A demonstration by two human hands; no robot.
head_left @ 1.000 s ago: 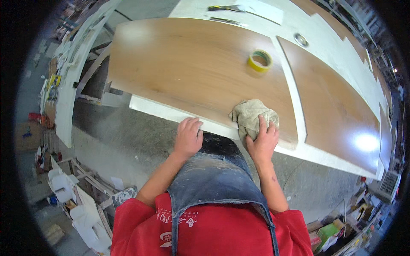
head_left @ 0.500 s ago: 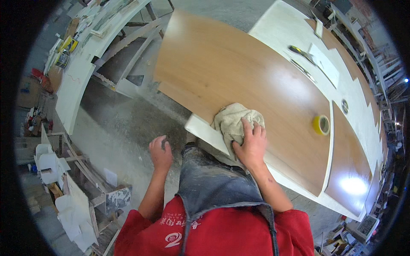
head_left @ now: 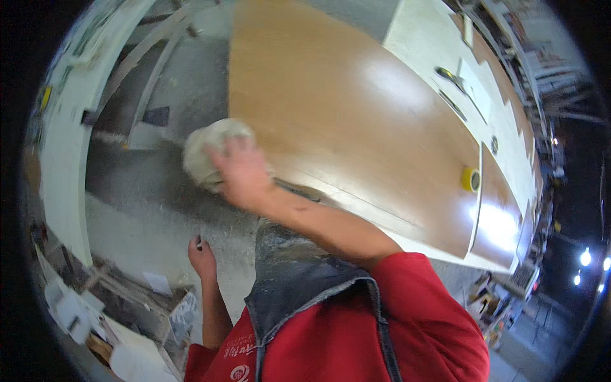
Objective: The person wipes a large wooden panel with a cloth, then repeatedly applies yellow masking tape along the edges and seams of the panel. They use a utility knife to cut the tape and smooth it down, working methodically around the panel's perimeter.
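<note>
My right hand [head_left: 243, 172] presses a crumpled beige cloth [head_left: 202, 156] at the near left corner of a large light-brown wood-look panel [head_left: 331, 108]. Part of the cloth hangs out past the panel's left edge, and the hand is smeared by motion. The panel lies on a white board [head_left: 439, 245], whose pale strip shows along the near side. Low on the left, away from the panel, my left hand [head_left: 202, 256] hangs beside my leg with its fingers curled. A small dark spot shows between those fingers; I cannot tell what it is.
A roll of yellow tape [head_left: 470, 179] rests on the panel's right part. Farther back lie a tool with a yellow-and-black handle [head_left: 449, 76], a thin tool [head_left: 452, 105] and a small ring [head_left: 494, 145]. A long white bench [head_left: 67, 184] runs along the left. Scraps [head_left: 140, 356] crowd the lower left.
My right hand has swept the cloth leftward along the panel's near edge to its left corner. My left hand has dropped lower and further left. The whole view has shifted.
</note>
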